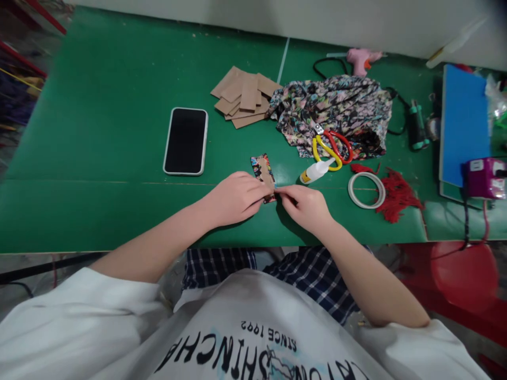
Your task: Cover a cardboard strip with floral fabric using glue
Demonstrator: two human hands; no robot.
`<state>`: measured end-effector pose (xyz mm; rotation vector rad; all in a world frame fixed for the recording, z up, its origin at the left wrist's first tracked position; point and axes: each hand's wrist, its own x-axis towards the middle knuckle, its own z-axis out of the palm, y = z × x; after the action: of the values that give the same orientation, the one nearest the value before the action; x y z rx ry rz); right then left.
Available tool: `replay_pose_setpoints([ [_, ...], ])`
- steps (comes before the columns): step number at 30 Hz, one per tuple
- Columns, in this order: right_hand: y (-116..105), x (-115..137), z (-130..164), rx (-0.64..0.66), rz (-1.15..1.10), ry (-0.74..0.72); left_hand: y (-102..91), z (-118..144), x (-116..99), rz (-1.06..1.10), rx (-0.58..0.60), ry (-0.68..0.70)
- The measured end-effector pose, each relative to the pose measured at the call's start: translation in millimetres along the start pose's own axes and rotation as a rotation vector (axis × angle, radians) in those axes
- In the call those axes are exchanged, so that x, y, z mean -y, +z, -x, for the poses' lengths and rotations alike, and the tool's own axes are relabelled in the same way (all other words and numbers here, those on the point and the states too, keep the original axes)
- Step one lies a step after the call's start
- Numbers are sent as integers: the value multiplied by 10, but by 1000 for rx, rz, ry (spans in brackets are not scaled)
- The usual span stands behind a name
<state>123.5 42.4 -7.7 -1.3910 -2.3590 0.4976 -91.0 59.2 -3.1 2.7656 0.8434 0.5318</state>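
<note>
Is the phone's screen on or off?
Off. The phone lies flat on the green table, and its screen is plain black.

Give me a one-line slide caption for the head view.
Both hands, left hand and right hand, pinch a fabric-covered card on the green table.

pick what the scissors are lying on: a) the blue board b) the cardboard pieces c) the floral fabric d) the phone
c: the scissors, with their yellow and red handles, lie on the lower edge of the crumpled floral fabric, right of the cardboard pieces and well apart from the phone and the blue board.
</note>
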Motion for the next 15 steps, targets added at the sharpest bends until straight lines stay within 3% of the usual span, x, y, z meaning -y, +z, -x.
replay_pose_setpoints([
  [4, 16, -7, 4, -66, -107, 41, 19, 129, -11, -2, -75, 36],
  [8, 38, -11, 33, -51, -111, 30, 36, 172, -32, 3, -74, 35],
  [15, 53, 38, 97, -151, -45, 7, -32, 150, -16, 2, -89, -7],
])
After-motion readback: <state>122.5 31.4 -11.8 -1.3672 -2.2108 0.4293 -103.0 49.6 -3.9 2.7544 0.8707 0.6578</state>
